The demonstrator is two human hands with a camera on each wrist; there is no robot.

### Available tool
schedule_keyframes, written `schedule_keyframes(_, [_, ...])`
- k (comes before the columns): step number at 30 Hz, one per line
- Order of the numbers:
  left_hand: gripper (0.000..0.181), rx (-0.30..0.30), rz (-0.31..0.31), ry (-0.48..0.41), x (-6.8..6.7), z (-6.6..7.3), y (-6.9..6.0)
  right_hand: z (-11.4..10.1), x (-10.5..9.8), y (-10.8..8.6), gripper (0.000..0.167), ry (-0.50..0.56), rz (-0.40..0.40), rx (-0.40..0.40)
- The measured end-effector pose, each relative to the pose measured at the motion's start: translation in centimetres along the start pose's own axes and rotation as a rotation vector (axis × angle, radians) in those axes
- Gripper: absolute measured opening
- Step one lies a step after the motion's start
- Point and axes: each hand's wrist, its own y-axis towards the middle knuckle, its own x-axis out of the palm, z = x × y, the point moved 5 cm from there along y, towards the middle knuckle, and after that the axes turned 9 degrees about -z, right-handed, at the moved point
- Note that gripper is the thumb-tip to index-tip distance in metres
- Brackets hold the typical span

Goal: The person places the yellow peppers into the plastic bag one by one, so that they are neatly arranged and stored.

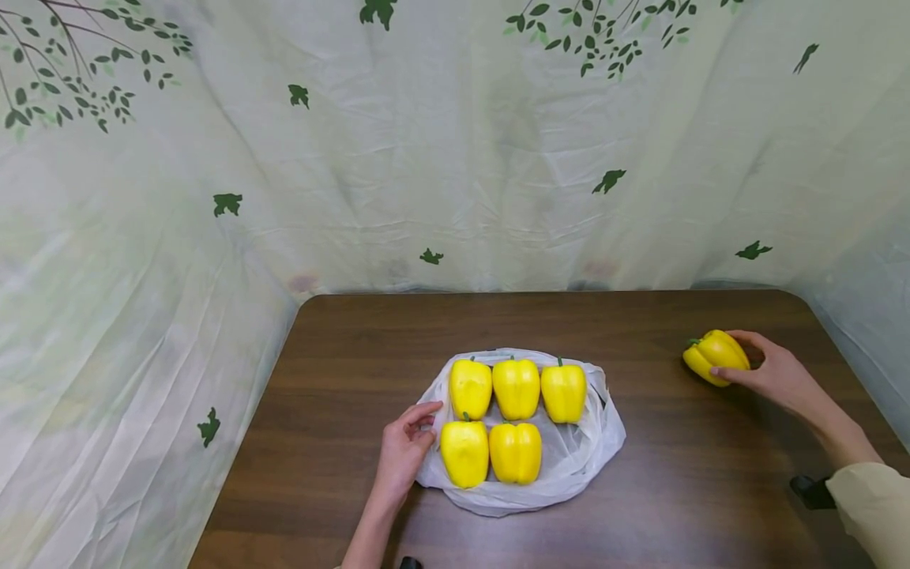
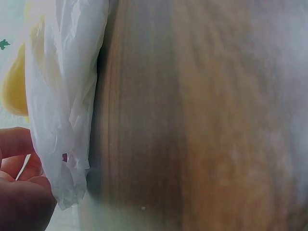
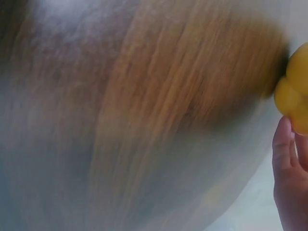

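Several yellow bell peppers sit in an opened white plastic bag [image 1: 569,482] on the table, three in a back row and two in front. At the bag's left edge, my left hand [image 1: 407,446] holds the plastic rim between curled fingers and thumb. The left wrist view shows this hand [image 2: 24,187] against the crumpled plastic, its fingertips partly hidden. Far to the right, my right hand [image 1: 778,375] grips another yellow bell pepper [image 1: 716,356] by its bottom end, with the green stem facing left. That pepper [image 3: 294,96] is cut off by the right wrist view's edge.
The brown wooden table [image 1: 341,348] has rounded far corners. A pale curtain [image 1: 455,158] with green leaf prints hangs behind it and along the sides. Bare wood [image 1: 654,474] lies between the bag and the right arm. A black strap [image 1: 812,491] shows at the right wrist.
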Motion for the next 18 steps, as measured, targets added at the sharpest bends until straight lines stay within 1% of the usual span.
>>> schedule_keyframes(5, [0.036, -0.009, -0.003, 0.000, 0.0, 0.0, 0.0, -0.3, 0.0, -0.1, 0.084, 0.002, 0.031, -0.004])
schedule_keyframes(13, [0.036, 0.003, 0.000, -0.003, -0.1, 0.0, 0.0, -0.6, 0.4, -0.7, 0.082, 0.036, 0.048, -0.029])
schedule_keyframes(18, [0.036, 0.006, 0.001, 0.005, -0.2, 0.0, 0.0, -0.5, 0.7, -1.2, 0.085, 0.066, 0.072, -0.005])
